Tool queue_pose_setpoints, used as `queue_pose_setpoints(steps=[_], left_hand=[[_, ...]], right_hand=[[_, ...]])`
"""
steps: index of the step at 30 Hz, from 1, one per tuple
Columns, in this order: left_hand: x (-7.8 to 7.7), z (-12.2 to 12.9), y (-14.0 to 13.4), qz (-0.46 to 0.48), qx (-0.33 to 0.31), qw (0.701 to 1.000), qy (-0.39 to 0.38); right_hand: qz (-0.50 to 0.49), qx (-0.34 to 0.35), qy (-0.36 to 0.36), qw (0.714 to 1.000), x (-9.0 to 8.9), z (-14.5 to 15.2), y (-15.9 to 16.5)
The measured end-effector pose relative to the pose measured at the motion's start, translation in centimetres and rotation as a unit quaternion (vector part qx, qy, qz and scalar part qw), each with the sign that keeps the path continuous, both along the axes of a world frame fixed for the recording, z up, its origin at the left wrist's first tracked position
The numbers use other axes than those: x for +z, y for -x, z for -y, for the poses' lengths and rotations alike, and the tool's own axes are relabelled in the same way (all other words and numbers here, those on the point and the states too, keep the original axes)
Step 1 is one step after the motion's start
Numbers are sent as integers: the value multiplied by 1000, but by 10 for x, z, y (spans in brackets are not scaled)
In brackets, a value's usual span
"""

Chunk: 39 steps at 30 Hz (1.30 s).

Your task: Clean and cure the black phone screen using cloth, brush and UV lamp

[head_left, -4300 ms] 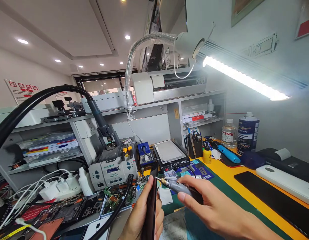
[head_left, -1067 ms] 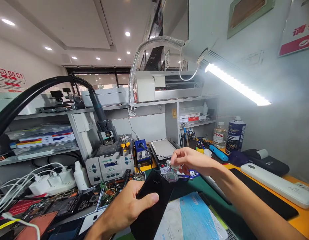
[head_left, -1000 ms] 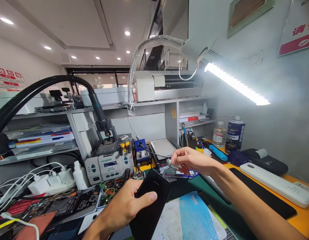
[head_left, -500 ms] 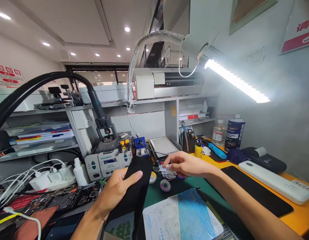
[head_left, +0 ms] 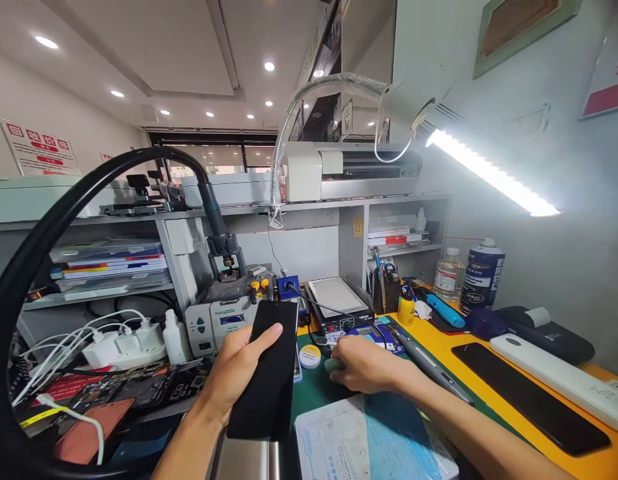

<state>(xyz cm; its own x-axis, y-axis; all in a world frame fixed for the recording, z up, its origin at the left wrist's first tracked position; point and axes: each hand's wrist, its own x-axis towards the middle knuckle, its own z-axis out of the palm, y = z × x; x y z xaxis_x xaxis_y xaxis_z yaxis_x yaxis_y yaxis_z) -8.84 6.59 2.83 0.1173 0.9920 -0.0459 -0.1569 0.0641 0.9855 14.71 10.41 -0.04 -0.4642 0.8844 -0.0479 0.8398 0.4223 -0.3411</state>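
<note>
My left hand [head_left: 239,377] grips a black smartphone [head_left: 266,373] by its left edge. The thumb lies across its dark glass, and the phone's top leans away from me. My right hand [head_left: 363,363] is over the green mat [head_left: 309,393], its fingers curled down and pressed together. A small dull-green rounded thing [head_left: 333,365] shows at its fingertips; most of it is hidden, and I cannot tell what it is. Left of those fingers lies a round tin with a yellow and white label [head_left: 309,357]. Nearer me is a white and blue box [head_left: 359,440].
A soldering handle [head_left: 431,367] lies right of my right hand, with a heating plate [head_left: 333,297] behind. A yellow bottle [head_left: 406,309] and a long black panel [head_left: 529,397] are on the right. Phone boards [head_left: 133,390] crowd the left. A bright lamp [head_left: 493,173] hangs above.
My right hand has come down and nearer, over where a small wire spool lay; the spool no longer shows. The phone in my left hand has turned its glass more toward me. The view has shifted left.
</note>
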Motion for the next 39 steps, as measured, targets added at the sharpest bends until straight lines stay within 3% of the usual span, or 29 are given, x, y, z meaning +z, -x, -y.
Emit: queue_pose_setpoints(steps=[7,13,18,22,26,34,39], left_hand=[[-5,-6,4,5,-5,1000,2],[-10,-8,3,-14,-46,999,12],[-12,-7,1,-46,-98,994,8],[-11,-6,0,-71,-132,989,4],[-9,-1,1,-102,-161,982,-3],[-8,5,-8,-167,-243,954,-47],[-10,5,-14,-198,-277,938,-61]], right_hand=[[-82,-33,66,994,-2,-28,16],[-76,-83,-7,994,-13,-32,25],[-93,-58,-29,994,-19,-27,20],[-162,-42,-14,986,-17,-26,17],[-286,-35,57,956,-2,-25,7],[-477,-29,210,853,15,-8,-4],[-500,-8,225,836,20,5,3]])
